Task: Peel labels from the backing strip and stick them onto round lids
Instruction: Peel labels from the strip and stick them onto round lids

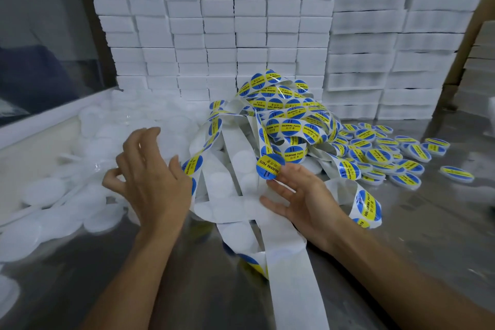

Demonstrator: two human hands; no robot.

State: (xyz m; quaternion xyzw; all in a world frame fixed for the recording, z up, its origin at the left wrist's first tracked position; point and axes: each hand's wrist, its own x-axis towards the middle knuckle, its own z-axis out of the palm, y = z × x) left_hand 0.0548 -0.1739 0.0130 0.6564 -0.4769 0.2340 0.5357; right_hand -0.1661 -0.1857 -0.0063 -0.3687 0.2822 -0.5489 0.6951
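Heap of bare white round plastic lids (67, 203) at 9 o'clock, under left hand (150, 177), fingers loosely spread, empty. Right hand (302, 195) pinches peeled blue-yellow round label (270, 166) at fingertips, 3 o'clock of left hand, over white backing strip (284, 249).

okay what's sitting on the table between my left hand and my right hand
In the head view, loops of white backing strip, mostly peeled bare, lie between the left hand and the right hand.
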